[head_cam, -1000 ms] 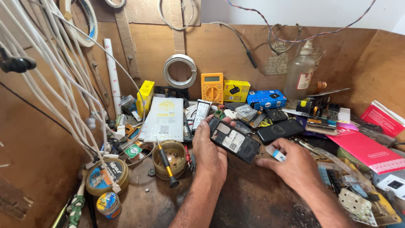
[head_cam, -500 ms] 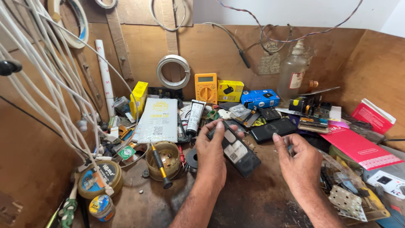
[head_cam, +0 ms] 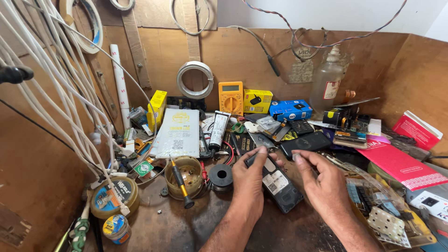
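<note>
In the head view, the left hand (head_cam: 249, 179) gripped a black phone (head_cam: 276, 183) with its back cover off, thumb on its upper end, low over the bench (head_cam: 196, 224). The right hand (head_cam: 322, 179) sat just right of it, fingers curled loosely, holding nothing visible. A solder spool (head_cam: 220, 176) stood left of the left hand.

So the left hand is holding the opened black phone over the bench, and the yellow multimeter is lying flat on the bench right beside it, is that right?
Not quite. The left hand does hold the opened black phone over the bench, but the yellow multimeter is not beside it: the head view shows it upright against the back wall, well behind the phone.
</note>
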